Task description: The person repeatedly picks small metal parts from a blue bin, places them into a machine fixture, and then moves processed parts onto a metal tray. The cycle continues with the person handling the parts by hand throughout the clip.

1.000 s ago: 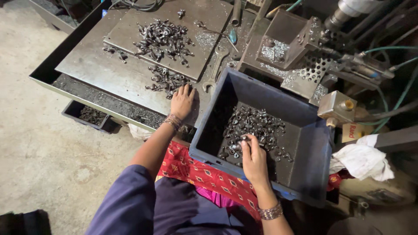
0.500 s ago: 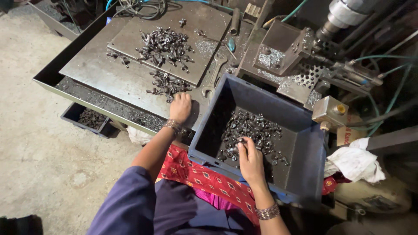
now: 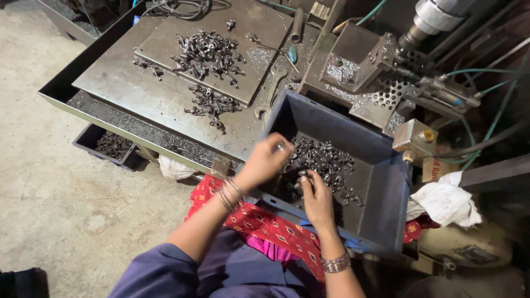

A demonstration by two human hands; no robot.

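Dozens of small dark metal parts lie heaped in the grey bin that rests on my lap, and both of my hands are down in it. My left hand is curled at the near left edge of the heap with its fingertips pinched on one small shiny part. My right hand sits just beside it, fingers drawn together on another small dark piece at the near side of the heap; I cannot tell how firmly it has that piece.

As for progress, I judge the work to be somewhere in the middle. The bin holds plenty of parts, spread across its floor, so a good deal is left to handle there. On the far left, two heaps sit apart from the bin: a bigger pile on the raised steel plate, and a smaller pile on the metal table nearer to me. A few stray bits lie left of them. Whether those piles count as finished or waiting I cannot tell.

Round about, a wrench lies between the piles and the bin. The drilling machine stands beyond the bin on the right, dusted with shavings. A white rag lies to the right of the bin, a red patterned cloth covers my lap under it, and a small dark tray sits on the floor below the table's near edge.
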